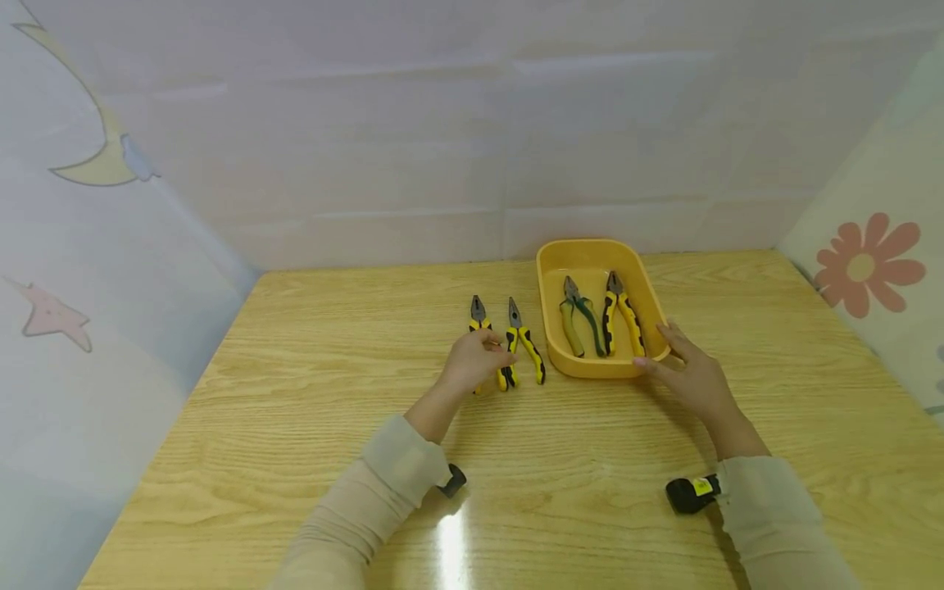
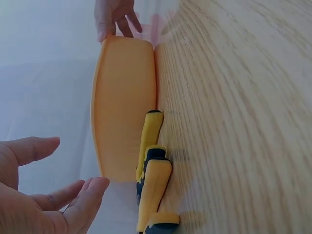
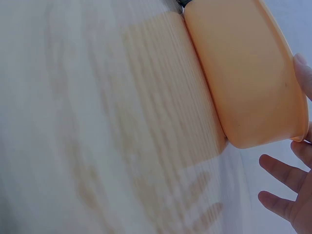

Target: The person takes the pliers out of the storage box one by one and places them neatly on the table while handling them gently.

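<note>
My left hand [image 1: 470, 361] hovers over two pairs of yellow-and-black pliers on the table. Its thumb and fingertips stand apart in the left wrist view, with nothing between them. The left pair of pliers [image 1: 478, 310] is partly hidden under that hand; the long-nose pliers [image 1: 533, 356] lie just right of it, handles spread. With thumb and fingers at its front right corner, my right hand [image 1: 692, 378] holds the rim of a yellow plastic bin [image 1: 593, 368]. Inside lie green-handled pliers [image 1: 594, 324] and yellow-and-black pliers [image 1: 609, 319], jaws toward the back.
The wooden table [image 1: 310, 369] runs back to a pale draped wall [image 1: 383, 147], and the bin stands close to it. Each wrist wears a small black camera [image 1: 692, 495]. Side walls carry a flower print [image 1: 861, 267] and a moon print [image 1: 96, 168].
</note>
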`<state>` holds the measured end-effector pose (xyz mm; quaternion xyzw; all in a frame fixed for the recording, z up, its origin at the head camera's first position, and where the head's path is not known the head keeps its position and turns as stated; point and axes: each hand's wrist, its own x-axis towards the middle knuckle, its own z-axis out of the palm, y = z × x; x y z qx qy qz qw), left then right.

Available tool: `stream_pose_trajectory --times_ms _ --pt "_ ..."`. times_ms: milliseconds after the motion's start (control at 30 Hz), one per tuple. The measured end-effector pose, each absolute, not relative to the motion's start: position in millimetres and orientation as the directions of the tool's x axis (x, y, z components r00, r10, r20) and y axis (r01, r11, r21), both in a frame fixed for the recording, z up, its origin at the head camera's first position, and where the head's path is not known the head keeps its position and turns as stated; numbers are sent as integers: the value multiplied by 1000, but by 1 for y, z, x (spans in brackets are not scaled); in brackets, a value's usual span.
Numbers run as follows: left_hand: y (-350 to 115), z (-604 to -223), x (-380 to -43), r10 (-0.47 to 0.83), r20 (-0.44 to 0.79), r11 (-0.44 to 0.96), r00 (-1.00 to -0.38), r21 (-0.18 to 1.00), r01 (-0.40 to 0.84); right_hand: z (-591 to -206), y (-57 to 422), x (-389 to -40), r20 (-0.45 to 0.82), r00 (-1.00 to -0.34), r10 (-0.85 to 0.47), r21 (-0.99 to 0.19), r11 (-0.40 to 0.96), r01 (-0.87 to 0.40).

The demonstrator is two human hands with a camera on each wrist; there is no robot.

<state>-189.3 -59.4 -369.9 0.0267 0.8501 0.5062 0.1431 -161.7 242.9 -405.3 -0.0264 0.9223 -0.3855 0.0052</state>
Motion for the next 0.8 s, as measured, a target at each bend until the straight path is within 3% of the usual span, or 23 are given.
stream_pose_trajectory --times_ms 800 --pt "-38 -361 -185 200 -150 409 -968 911 -56 -407 244 -162 2 -999 -49 -706 707 -36"
